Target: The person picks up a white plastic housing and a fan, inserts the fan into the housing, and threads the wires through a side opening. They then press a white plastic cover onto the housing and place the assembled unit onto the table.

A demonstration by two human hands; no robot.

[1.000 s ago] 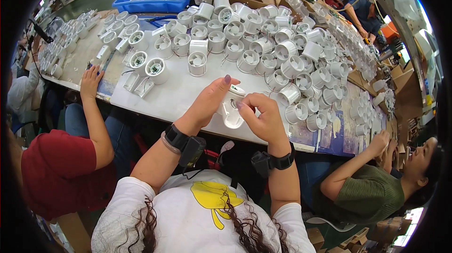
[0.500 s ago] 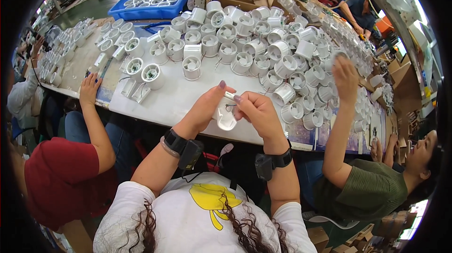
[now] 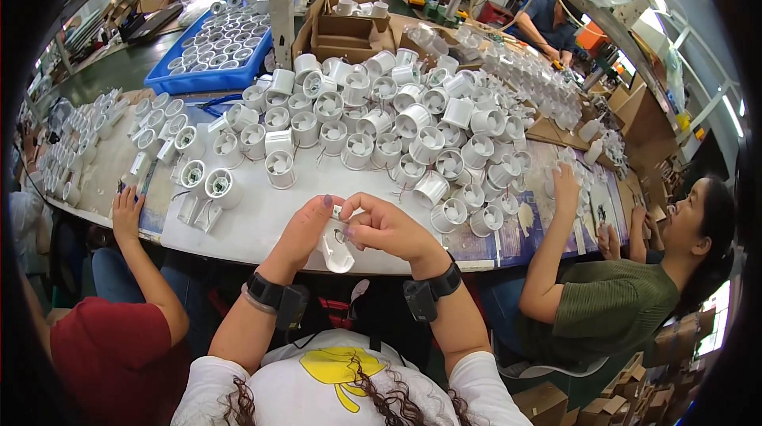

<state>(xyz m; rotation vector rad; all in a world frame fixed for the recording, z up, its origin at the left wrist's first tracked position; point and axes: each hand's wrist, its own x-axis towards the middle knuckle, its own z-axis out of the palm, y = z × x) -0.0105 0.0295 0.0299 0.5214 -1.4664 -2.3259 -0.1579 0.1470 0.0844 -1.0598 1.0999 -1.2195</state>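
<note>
My left hand (image 3: 304, 229) is closed around a white plastic housing (image 3: 337, 255), a small elongated shell with an open, rounded lower end. It is tilted above the near edge of the table. My right hand (image 3: 390, 229) meets its upper end, with index finger and thumb curled in close to the shell. Thin dark wires (image 3: 340, 233) show inside the shell between my hands. Whatever the right fingertips pinch is too small and covered to make out. Beyond my hands stands a large heap of white round fan units (image 3: 359, 148), several with thin wires trailing.
White cups with green circuit boards (image 3: 220, 185) stand at left. A blue crate (image 3: 208, 81) of round parts and a cardboard box (image 3: 349, 37) lie beyond. Co-workers' hands rest at left (image 3: 127, 212) and reach among parts at right (image 3: 566, 188). A metal post (image 3: 282, 9) rises behind.
The view has shifted, so the table appears farther left and lower. My right index finger has moved to the housing's upper end. The right co-worker's raised hand has come down toward the table.
</note>
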